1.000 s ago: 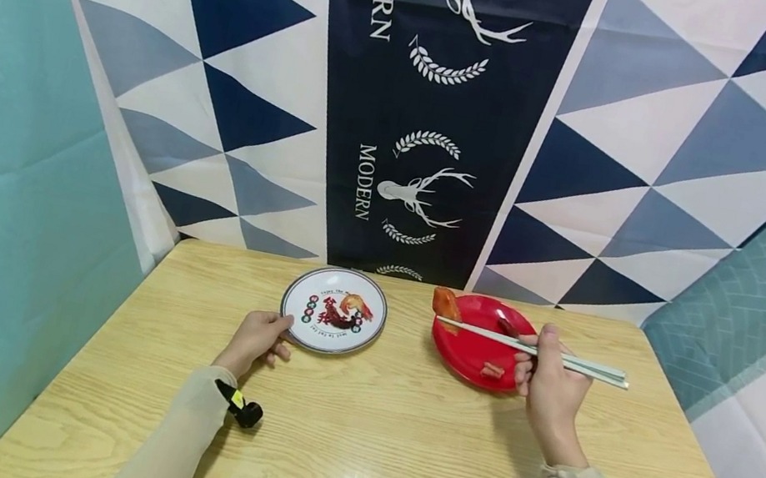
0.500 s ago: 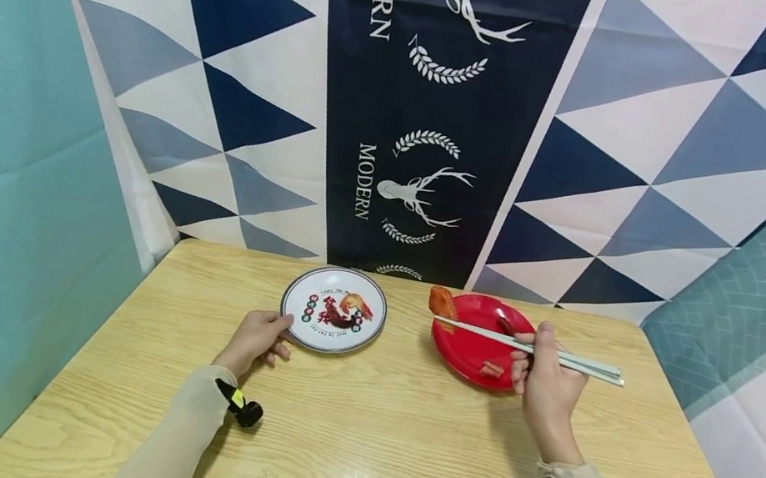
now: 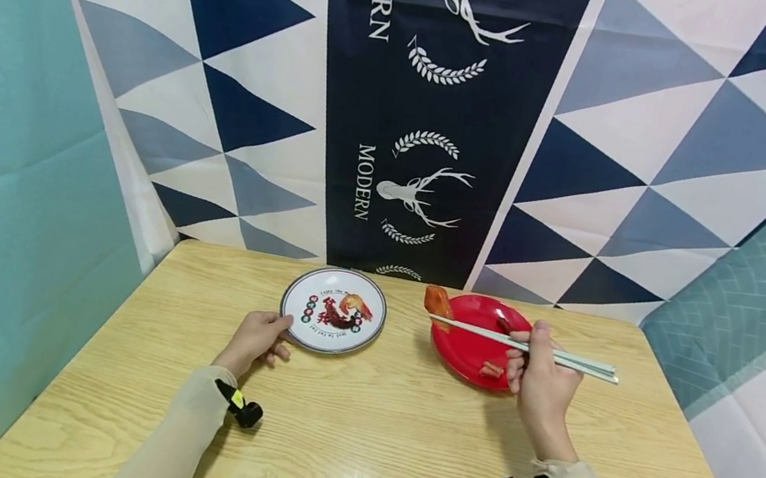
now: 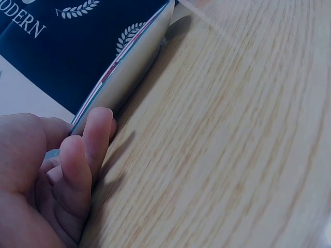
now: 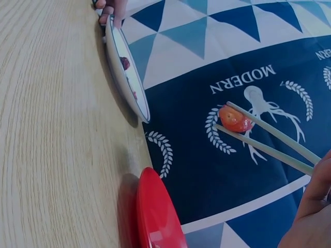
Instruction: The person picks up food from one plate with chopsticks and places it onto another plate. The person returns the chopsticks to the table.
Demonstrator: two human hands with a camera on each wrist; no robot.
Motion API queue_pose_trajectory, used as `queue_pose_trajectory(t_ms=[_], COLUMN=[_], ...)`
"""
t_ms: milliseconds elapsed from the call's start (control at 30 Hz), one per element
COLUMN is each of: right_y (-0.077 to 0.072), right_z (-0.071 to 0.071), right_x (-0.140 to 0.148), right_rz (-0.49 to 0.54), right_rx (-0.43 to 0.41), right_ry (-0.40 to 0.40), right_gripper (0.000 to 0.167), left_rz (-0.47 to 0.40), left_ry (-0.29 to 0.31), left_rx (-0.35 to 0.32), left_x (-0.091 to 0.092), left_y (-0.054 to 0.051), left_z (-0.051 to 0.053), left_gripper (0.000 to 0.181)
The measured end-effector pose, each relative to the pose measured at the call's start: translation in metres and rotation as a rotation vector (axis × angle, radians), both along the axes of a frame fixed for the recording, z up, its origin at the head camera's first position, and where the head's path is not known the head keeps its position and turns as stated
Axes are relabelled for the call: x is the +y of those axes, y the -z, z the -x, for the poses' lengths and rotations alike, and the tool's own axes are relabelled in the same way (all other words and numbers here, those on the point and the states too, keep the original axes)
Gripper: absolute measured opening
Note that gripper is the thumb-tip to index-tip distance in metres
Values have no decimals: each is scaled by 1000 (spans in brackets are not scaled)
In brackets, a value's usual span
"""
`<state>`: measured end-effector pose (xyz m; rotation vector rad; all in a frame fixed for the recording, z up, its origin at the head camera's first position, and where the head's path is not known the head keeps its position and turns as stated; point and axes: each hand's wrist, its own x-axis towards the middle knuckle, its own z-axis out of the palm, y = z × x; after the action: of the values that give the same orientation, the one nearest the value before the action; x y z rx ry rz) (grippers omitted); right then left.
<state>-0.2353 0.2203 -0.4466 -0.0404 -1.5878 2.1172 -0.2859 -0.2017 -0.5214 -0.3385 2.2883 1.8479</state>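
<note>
My right hand [image 3: 546, 389] holds a pair of pale chopsticks [image 3: 489, 335]. Their tips pinch a glossy orange-red food piece [image 3: 439, 303], perhaps a chicken wing. In the right wrist view this piece [image 5: 234, 119] hangs between the tips, raised off the red plate [image 3: 461, 362]. A pinkish piece [image 3: 492, 370] and a dark red piece [image 3: 505, 325] lie on that plate. At the left, my left hand [image 3: 254, 340] grips the near-left rim of a white plate [image 3: 300, 297], thumb on top and fingers below. A shrimp [image 3: 356, 306] and dark red food [image 3: 338, 318] show among its printed marks.
Both plates stand toward the back of a wooden table [image 3: 353, 420]. Behind its far edge hangs a patterned cloth [image 3: 434, 112]. A teal panel [image 3: 22, 170] borders the left side. Table surface lies between the two plates.
My right hand has shifted slightly left, carrying the chopsticks and the orange-red piece toward the gap between the plates. The left hand and white plate stay where they were.
</note>
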Motion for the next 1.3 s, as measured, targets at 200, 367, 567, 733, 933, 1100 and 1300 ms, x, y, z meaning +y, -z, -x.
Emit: queue_pose_trajectory(t_ms=[200,367,567,733,933,1100,1300], right_y=[-2,-3,-2,-1,-1,1,1], right_z=[1,2,3,5,4,4,5], right_x=[-3,-6,-10,-12,-16,-17,-18], right_rz=[0,-20,-5,9,12,-13,-6], right_rx=[8,10,16,22,24,3,-1], right_ry=[-9,-17,-19,-26,-38,-33,-49], right_gripper=[55,51,50,53,49,53,53], left_rz=[0,0,12,11,2,-2,-3], left_ry=[-1,-1,-3,-5,-1,2,0], left_rx=[5,4,-6,-11,-9,-5,-4], left_x=[1,0,0,0,0,0,0], left_y=[-1,-2,-3,-3,-3,-1,-1], left_z=[0,-1,-1,-1,-1,-1,-1], left_gripper=[36,36,36,35,36,36,35])
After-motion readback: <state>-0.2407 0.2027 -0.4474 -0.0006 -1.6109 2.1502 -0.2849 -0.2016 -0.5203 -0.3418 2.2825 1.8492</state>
